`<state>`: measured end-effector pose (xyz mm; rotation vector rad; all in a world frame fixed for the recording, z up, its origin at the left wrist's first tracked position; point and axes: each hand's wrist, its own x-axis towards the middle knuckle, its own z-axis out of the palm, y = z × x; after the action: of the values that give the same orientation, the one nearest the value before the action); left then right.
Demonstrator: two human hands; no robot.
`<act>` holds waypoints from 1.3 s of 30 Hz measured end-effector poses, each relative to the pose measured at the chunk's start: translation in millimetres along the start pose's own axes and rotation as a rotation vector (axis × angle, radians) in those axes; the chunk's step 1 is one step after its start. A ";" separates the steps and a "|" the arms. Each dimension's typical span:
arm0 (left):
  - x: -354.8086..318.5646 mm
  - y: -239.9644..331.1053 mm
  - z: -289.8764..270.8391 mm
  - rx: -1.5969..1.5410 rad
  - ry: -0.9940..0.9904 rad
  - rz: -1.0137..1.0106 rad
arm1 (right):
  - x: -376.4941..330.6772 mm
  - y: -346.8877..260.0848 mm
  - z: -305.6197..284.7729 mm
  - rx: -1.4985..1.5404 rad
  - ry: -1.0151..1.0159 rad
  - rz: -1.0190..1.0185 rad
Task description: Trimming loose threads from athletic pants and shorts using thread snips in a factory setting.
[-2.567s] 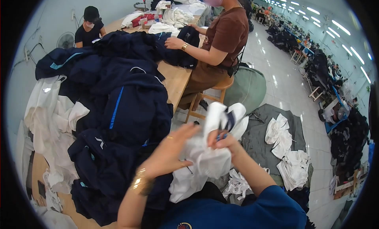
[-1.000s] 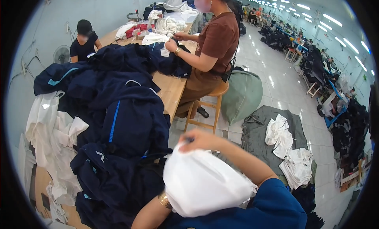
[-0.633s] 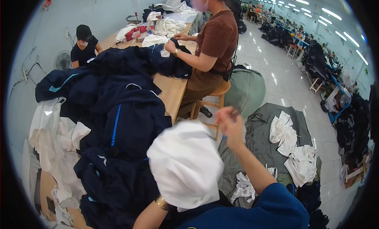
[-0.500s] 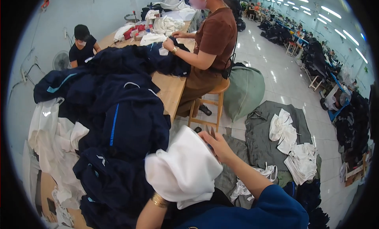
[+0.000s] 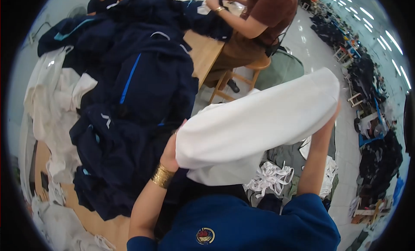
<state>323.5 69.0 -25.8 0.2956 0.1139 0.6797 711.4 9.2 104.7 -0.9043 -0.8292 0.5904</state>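
A white cloth (image 5: 259,117) is stretched slantwise between my two hands, its right end higher and farther out. At its left end my left hand (image 5: 171,152), below a gold bracelet-wearing wrist, grips the edge; most of its fingers are behind the fabric. My right hand (image 5: 333,114) holds the far right end, largely covered by the cloth, so whether it also has a tool in it is hidden. Left of the cloth lies a big heap of navy garments (image 5: 160,86) with blue and white trim.
White garments (image 5: 47,104) hang at the far left of the wooden table (image 5: 203,52). A person in a brown shirt (image 5: 274,13) handles dark clothing by a wooden stool (image 5: 259,65). White strips (image 5: 272,179) and a green-grey sack (image 5: 283,71) lie on the right.
The bunched white cloth has been spread out to the right. My right hand, which showed pointed metal blades, has moved right behind it. My view has tilted downward.
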 end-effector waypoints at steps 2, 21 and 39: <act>6.7 11.2 18.2 0.159 0.231 0.014 | 12.1 2.9 -12.1 -0.028 0.102 0.020; 42.8 -130.2 12.7 0.796 -0.175 -0.841 | 3.1 19.3 -23.9 -0.498 -0.036 -0.430; 49.6 -46.9 78.0 1.303 0.190 0.123 | -68.3 67.3 27.9 -0.314 -0.363 0.668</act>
<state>405.6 47.8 33.8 1.4947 0.7319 0.6758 643.4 4.4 31.8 -1.4030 -0.9571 1.2556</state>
